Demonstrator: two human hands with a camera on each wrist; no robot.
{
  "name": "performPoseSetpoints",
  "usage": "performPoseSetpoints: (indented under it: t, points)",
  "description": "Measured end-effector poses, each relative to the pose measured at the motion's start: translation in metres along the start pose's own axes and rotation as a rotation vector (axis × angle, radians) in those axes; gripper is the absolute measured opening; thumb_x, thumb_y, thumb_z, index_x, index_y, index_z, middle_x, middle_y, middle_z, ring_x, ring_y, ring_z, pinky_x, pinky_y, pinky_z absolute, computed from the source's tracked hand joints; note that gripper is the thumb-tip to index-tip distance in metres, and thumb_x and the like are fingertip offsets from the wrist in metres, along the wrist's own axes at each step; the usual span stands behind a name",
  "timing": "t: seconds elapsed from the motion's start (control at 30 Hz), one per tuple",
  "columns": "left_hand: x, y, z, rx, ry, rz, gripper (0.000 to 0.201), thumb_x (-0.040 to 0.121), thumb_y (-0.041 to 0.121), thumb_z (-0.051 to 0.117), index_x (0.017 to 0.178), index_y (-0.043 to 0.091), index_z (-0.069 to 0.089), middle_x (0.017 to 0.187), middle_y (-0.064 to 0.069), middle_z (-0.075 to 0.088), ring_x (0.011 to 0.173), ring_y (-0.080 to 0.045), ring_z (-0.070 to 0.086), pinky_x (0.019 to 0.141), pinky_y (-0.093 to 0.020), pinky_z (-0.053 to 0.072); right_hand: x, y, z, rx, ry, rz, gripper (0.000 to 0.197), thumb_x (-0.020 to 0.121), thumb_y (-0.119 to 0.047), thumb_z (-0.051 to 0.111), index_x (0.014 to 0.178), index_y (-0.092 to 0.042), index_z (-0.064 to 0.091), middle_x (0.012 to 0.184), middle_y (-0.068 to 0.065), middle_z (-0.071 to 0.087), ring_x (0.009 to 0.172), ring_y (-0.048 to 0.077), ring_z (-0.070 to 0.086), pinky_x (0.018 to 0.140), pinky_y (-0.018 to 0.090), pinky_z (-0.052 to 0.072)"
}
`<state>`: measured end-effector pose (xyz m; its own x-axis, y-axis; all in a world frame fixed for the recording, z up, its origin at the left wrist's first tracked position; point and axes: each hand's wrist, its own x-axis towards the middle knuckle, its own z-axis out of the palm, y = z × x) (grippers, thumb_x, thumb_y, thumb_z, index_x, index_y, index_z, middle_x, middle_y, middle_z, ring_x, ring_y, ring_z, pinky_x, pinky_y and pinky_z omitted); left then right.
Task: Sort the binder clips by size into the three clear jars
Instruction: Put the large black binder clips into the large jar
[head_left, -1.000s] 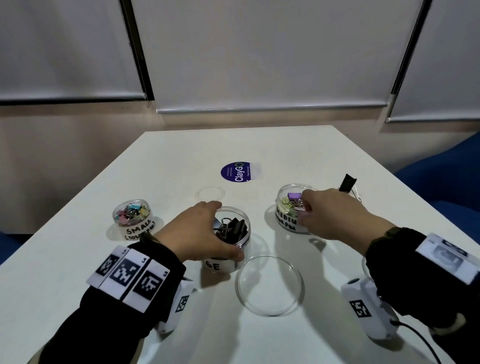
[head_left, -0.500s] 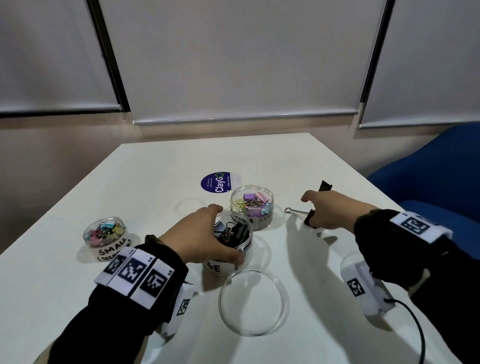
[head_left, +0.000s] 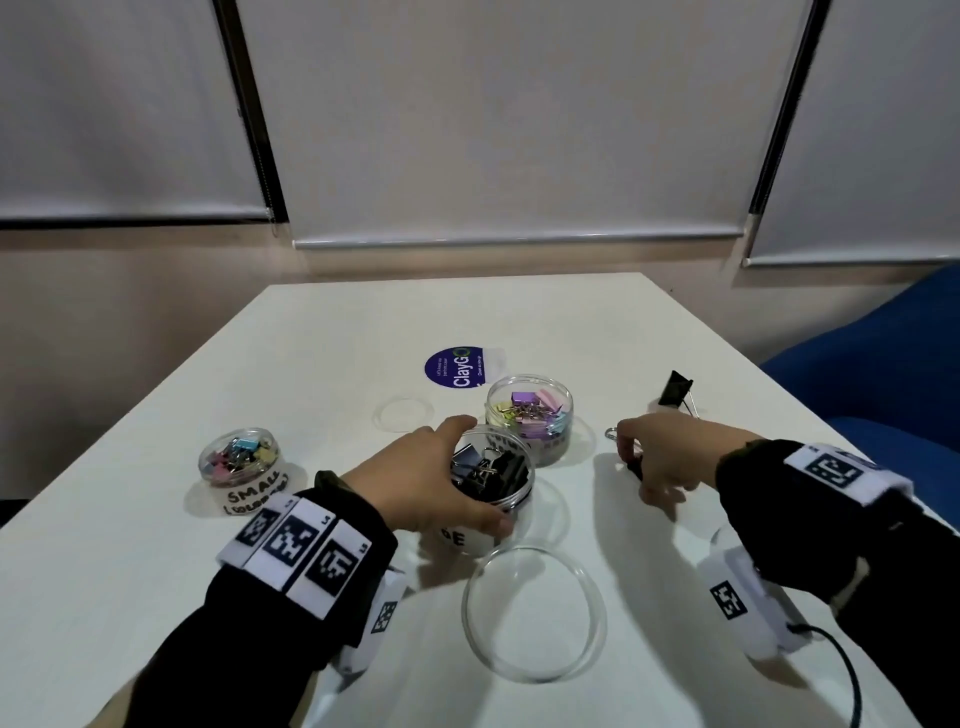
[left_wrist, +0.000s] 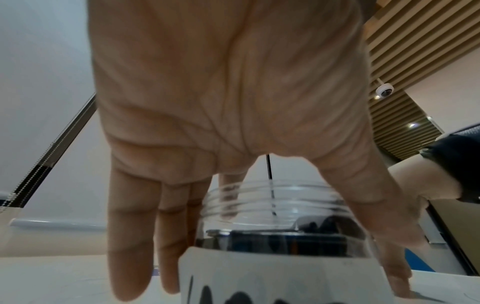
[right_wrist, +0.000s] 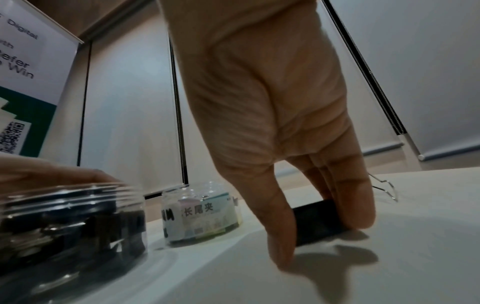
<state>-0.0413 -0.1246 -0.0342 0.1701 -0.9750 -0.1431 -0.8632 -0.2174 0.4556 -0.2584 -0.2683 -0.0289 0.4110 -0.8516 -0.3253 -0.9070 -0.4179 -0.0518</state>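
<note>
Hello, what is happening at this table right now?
A person is sorting binder clips into clear jars. The left hand holds the open clear jar of large black clips steady. The right hand pinches a large black binder clip that lies on the white table. Another black clip waits behind, and two jars of coloured clips stand nearby.

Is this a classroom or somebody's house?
Probably an office or meeting room, not a house: a plain white table, grey roller blinds, a printed banner with a QR code, and a dome security camera on a slatted ceiling.
</note>
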Motion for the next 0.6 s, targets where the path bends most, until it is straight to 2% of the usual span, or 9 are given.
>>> performPoseSetpoints:
  t: [0.03, 0.17, 0.23, 0.3, 0.4, 0.47, 0.53, 0.6]
  points:
    - [0.000, -0.001, 0.000, 0.000, -0.006, 0.006, 0.121, 0.052, 0.062, 0.085, 0.149, 0.034, 0.019, 0.132, 0.001, 0.051, 0.115, -0.014, 0.053, 0.099, -0.031, 0.045, -0.003, -0.002, -0.001, -0.003, -0.024, -0.005, 0.053, 0.057, 0.007, 0.070, 0.102, -0.017, 0.060, 0.058, -0.001, 0.059, 0.039, 0.014, 0.051, 0.048, 0.023, 0.043]
    - [0.000, -0.004, -0.004, -0.016, -0.020, 0.022, 0.122, 0.053, 0.060, 0.086, 0.151, 0.032, 0.019, 0.138, 0.003, 0.046, 0.122, -0.013, 0.049, 0.102, -0.028, 0.042, -0.012, -0.013, 0.000, -0.040, -0.064, -0.055, 0.075, 0.050, 0.007, 0.074, 0.115, -0.027, 0.058, 0.063, -0.002, 0.059, 0.040, 0.016, 0.052, 0.050, 0.024, 0.047]
    - [-0.001, -0.004, -0.004, -0.017, -0.010, 0.032, 0.121, 0.055, 0.057, 0.086, 0.152, 0.029, 0.018, 0.142, 0.003, 0.041, 0.127, -0.013, 0.045, 0.102, -0.024, 0.038, -0.014, -0.018, 0.000, -0.064, -0.059, -0.076, 0.076, 0.053, 0.005, 0.075, 0.119, -0.026, 0.056, 0.056, -0.004, 0.053, 0.041, 0.015, 0.050, 0.048, 0.020, 0.043]
    - [-0.002, -0.002, -0.002, -0.026, 0.001, 0.046, 0.122, 0.056, 0.055, 0.086, 0.152, 0.026, 0.017, 0.147, 0.004, 0.035, 0.130, -0.011, 0.040, 0.100, -0.019, 0.034, -0.016, -0.021, 0.001, -0.048, -0.043, -0.087, 0.071, 0.055, -0.001, 0.077, 0.119, -0.023, 0.057, 0.057, -0.005, 0.052, 0.042, 0.015, 0.049, 0.045, 0.018, 0.039]
    - [-0.003, -0.003, -0.003, -0.044, 0.011, 0.061, 0.123, 0.056, 0.054, 0.087, 0.153, 0.024, 0.017, 0.150, 0.005, 0.032, 0.132, -0.010, 0.038, 0.099, -0.016, 0.030, -0.018, -0.021, 0.005, -0.024, -0.024, -0.128, 0.073, 0.058, -0.012, 0.080, 0.123, -0.028, 0.053, 0.069, -0.009, 0.051, 0.055, 0.013, 0.058, 0.046, 0.020, 0.041]
    - [-0.005, -0.007, -0.006, -0.042, 0.010, 0.058, 0.121, 0.056, 0.050, 0.089, 0.152, 0.026, 0.018, 0.151, 0.005, 0.034, 0.134, -0.011, 0.038, 0.100, -0.016, 0.030, -0.016, -0.023, 0.009, -0.071, -0.024, -0.201, 0.083, 0.059, -0.011, 0.080, 0.130, -0.037, 0.045, 0.081, -0.009, 0.050, 0.073, 0.017, 0.065, 0.054, 0.024, 0.046]
    - [-0.006, -0.013, -0.011, -0.046, -0.010, 0.044, 0.118, 0.057, 0.043, 0.090, 0.151, 0.029, 0.021, 0.150, 0.006, 0.039, 0.131, -0.010, 0.043, 0.097, -0.015, 0.031, -0.014, -0.025, 0.013, -0.114, -0.010, -0.270, 0.085, 0.061, -0.010, 0.080, 0.131, -0.042, 0.043, 0.096, -0.006, 0.044, 0.086, 0.020, 0.059, 0.064, 0.027, 0.046]
    - [-0.006, -0.017, -0.015, -0.057, -0.021, 0.036, 0.114, 0.058, 0.040, 0.091, 0.150, 0.031, 0.024, 0.147, 0.007, 0.043, 0.121, -0.009, 0.051, 0.092, -0.014, 0.034, -0.012, -0.028, 0.017, -0.110, 0.006, -0.319, 0.076, 0.064, -0.009, 0.077, 0.127, -0.042, 0.048, 0.102, -0.005, 0.041, 0.088, 0.019, 0.052, 0.065, 0.027, 0.043]
